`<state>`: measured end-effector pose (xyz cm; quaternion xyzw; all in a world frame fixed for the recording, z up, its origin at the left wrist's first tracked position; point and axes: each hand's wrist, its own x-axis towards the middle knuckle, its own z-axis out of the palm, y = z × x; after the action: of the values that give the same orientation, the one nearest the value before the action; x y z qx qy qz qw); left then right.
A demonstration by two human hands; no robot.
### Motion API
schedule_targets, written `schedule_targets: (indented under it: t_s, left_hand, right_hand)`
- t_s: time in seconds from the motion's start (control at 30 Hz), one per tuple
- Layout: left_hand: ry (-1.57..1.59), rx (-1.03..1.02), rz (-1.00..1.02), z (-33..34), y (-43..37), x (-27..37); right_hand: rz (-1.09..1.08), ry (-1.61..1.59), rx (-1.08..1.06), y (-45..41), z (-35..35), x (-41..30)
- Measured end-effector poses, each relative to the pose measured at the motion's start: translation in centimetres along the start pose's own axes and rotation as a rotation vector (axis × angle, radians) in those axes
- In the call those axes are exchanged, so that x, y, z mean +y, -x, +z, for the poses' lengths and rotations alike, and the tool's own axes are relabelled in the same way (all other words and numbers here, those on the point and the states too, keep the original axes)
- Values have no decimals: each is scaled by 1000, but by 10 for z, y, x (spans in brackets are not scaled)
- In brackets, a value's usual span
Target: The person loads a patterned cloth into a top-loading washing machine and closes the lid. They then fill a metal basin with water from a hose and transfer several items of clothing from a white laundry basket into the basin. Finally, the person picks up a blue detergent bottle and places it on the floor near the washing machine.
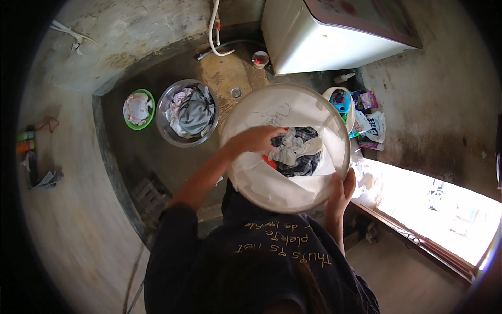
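Note:
Right in front of my body is a round white laundry hamper (255, 172) with soft-looking walls and a stiff rim. Its rim is gripped at the near right by my right hand (342, 192). My left hand (261, 138) reaches over the rim into the hamper, fingers apart beside pale striped socks (288, 151). Whether the fingertips touch the socks is unclear. Under the socks lies a dark plaid garment (304, 168), with a bit of red cloth (269, 161) at its left edge. A strap handle (351, 117) loops out on the hamper's right side.
On the floor to the left stand a metal basin (159, 129) of clothes and a smaller green basin (135, 126) with pale cloth. A white washing machine (306, 43) stands at the back, near a hose (213, 33) and floor drain (235, 93). Detergent packages (374, 125) sit along the right wall.

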<state>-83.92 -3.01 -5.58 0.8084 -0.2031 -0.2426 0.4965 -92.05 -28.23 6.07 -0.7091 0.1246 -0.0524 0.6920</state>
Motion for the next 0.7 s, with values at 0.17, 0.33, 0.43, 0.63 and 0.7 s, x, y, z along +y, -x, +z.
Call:
schedule_targets:
  t_s: [0.17,0.33,0.43,0.63,0.7]
  left_hand:
    - [-972,22,52,94,-63,-30]
    - [-1126,160,130,105,-81,-45]
    - [-992,216,224,93,-66,-51]
    - [-667,59,183,82,-56,-79]
    - [-558,32,226,71,-48,-86]
  right_hand:
    - [99,-23,-109,14,7,-63]
    - [136,-137,-116,31,5,-91]
    - [127,-175,-186,33,4,-97]
    - [121,-155,-216,24,3,-88]
    - [113,-129,-237,20,1,-81]
